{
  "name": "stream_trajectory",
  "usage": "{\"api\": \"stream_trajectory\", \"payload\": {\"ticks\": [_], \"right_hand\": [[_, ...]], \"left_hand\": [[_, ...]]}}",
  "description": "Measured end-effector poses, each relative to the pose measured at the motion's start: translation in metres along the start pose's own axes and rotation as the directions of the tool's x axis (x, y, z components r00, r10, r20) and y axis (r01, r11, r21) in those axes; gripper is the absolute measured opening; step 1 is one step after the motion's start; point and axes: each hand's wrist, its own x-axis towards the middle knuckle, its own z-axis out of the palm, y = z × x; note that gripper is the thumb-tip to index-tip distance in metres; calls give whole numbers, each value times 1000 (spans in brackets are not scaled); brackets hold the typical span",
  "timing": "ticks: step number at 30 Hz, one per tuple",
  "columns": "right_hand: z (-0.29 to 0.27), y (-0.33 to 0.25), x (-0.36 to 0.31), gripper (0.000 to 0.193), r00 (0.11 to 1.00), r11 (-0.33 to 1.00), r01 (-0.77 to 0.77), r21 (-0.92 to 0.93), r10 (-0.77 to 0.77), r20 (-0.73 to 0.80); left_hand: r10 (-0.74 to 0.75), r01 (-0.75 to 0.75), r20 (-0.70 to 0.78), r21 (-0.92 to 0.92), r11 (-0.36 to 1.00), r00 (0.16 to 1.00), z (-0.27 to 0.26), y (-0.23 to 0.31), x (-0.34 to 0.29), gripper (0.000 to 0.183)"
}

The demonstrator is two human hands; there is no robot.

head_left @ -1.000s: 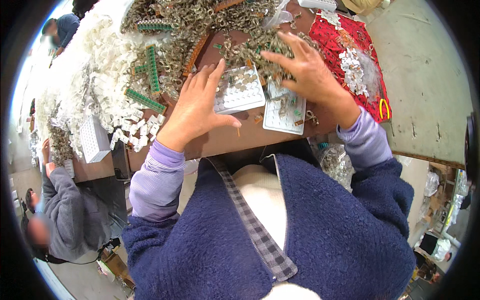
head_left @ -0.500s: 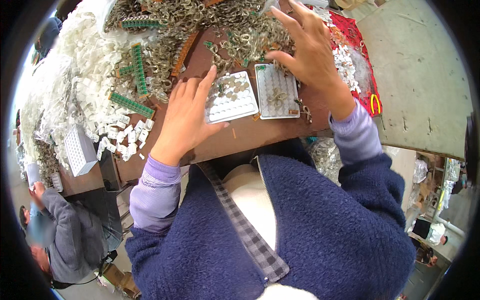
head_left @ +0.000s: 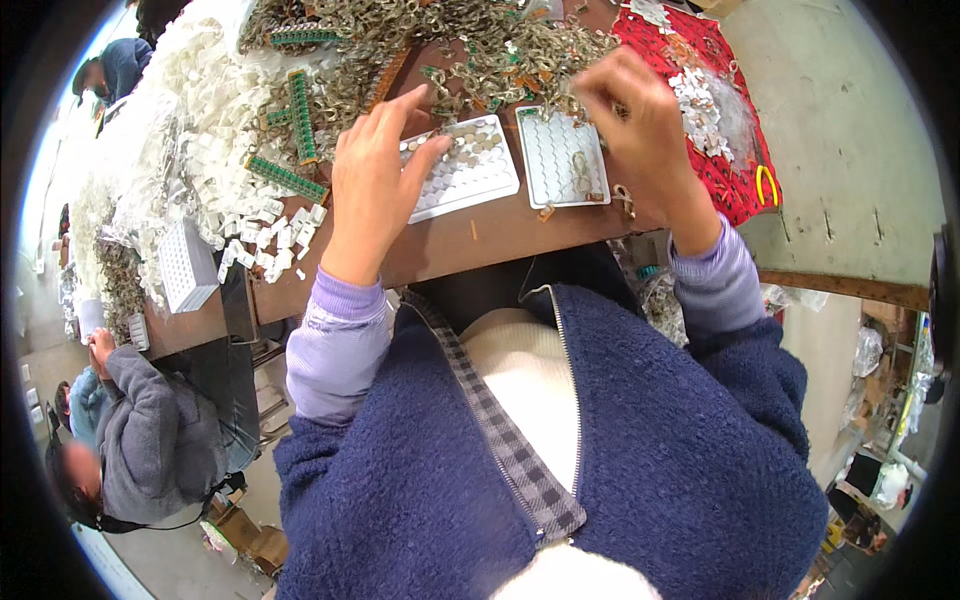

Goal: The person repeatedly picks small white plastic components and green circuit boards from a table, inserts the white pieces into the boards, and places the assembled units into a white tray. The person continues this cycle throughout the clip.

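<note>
White, rectangular tray with rows of round recesses lies on the brown worktop, left of centre; small round greyish discs sit toward its far side. Your left hand is over the left edge of this tray, its grip wide, with thumb and forefinger apart; contact with the tray cannot be confirmed. A second white tray with a scalloped pattern lies just to the right, with looped metal pieces at its right side. Your right hand is at that tray's far right, fingers curled and blurred; you cannot tell whether its grip holds a part. Beyond both trays, locate the heap of tangled metal pieces. At far right, a red cloth carries white fragments; the yellow-handled tool is at its near edge.
</note>
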Motion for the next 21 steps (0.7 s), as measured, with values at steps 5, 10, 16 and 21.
{"api": "stream_trajectory", "payload": {"ticks": [5,10,16,21], "right_hand": [[-21,3,13,40,971,915,66,-397,-151,-187],[-21,-13,-48,32,974,994,63,-84,-43,224],[3,-6,-55,20,918,997,61,-54,-35,395],[-2,0,-53,16,900,928,-205,311,54,433]], "left_hand": [[-50,34,81,197,980,995,16,12,19,56],[-220,152,217,292,944,951,36,13,37,52],[-297,263,284,152,953,912,36,-2,52,39],[-410,529,419,-221,819,810,29,-15,61,33]]}}
